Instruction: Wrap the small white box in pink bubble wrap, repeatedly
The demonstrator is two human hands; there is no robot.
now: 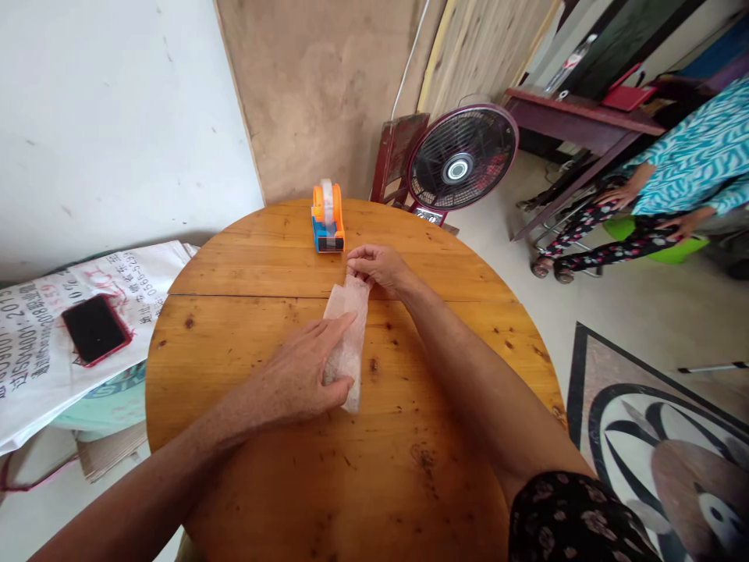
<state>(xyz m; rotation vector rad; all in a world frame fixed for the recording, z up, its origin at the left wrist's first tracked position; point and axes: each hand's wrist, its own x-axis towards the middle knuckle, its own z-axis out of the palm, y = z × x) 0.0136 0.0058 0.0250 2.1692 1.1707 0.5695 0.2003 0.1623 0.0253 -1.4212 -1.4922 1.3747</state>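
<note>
A folded strip of bubble wrap (346, 347), whitish and translucent, lies lengthwise on the round wooden table (234, 328). My left hand (298, 371) rests on its left side, fingers stretched out and thumb spread, both touching the top of the wrap. At the far end of the strip, my right hand (379, 267) pinches the edge between thumb and fingers. Just beyond that hand stands an orange and blue tape dispenser (328, 217) with a roll of clear tape. Whether something is inside the wrap, I cannot tell.
A phone (97, 329) lies on a white printed sack (35, 332) left of the table. Behind the table are a wooden chair (398, 152) and a fan (459, 165). A seated person (672, 179) is at the right, near a dark red table (585, 117).
</note>
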